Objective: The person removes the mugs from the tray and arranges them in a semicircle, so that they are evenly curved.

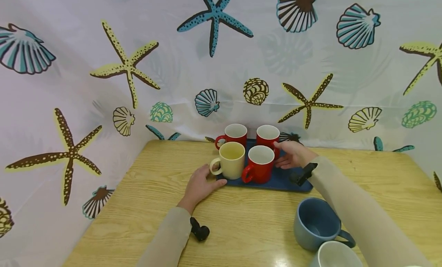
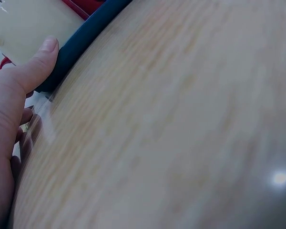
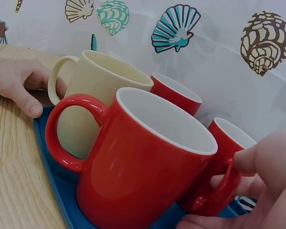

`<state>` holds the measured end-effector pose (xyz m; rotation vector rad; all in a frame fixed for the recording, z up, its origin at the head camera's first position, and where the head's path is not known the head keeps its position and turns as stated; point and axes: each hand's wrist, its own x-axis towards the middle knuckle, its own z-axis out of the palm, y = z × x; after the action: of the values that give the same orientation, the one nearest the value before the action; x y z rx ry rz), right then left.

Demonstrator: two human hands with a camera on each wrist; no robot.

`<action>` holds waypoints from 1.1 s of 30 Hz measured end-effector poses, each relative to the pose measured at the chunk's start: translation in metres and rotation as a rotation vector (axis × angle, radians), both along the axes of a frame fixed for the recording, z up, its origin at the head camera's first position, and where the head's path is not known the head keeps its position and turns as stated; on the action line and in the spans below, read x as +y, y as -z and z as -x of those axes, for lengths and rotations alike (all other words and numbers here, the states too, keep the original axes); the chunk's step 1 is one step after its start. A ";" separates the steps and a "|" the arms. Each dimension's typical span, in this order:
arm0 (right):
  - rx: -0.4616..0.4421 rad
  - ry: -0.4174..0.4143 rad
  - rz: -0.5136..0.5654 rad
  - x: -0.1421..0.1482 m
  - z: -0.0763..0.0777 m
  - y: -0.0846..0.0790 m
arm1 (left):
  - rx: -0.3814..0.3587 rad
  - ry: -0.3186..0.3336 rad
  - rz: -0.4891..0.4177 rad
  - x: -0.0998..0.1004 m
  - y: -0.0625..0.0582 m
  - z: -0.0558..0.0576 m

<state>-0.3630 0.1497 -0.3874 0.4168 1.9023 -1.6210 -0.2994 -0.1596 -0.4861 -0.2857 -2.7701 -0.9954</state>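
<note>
A dark blue tray point(image 1: 283, 182) bears three red mugs and a pale yellow mug point(image 1: 232, 161). My left hand point(image 1: 201, 185) holds the tray's front left corner, thumb along the front rim point(image 2: 69, 59) and fingers round the left side. In the right wrist view that hand is beside the yellow mug's handle. My right hand point(image 1: 291, 154) pinches the handle of the back right red mug point(image 3: 212, 188) between thumb and fingers. The front red mug point(image 3: 143, 162) stands close by, its handle towards the left. Behind the yellow mug is another red mug point(image 1: 236, 132).
Under my right forearm stand a blue-grey mug point(image 1: 315, 224) and a whitish mug point(image 1: 338, 255), close together on the wooden table point(image 1: 241, 228). A cloth point(image 1: 235, 86) printed with starfish and shells hangs just behind the tray.
</note>
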 end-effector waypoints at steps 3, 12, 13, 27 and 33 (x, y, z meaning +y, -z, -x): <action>0.015 0.020 -0.026 0.002 0.000 0.000 | 0.011 0.003 0.000 0.000 0.001 0.001; 0.056 -0.002 -0.072 0.017 -0.002 -0.004 | 0.032 0.007 -0.004 0.000 0.001 0.000; 0.055 0.003 -0.081 0.018 -0.003 -0.005 | 0.039 0.006 -0.005 0.000 0.001 0.000; 0.068 -0.055 -0.151 0.047 -0.008 -0.007 | 0.070 0.033 -0.041 0.003 -0.002 -0.004; 0.077 -0.055 -0.118 0.056 -0.015 -0.008 | 0.051 0.019 -0.024 0.003 -0.001 -0.002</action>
<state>-0.3478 0.2053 -0.3789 0.3517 2.0564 -1.5144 -0.2974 -0.1567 -0.4856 -0.3296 -2.7132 -1.0106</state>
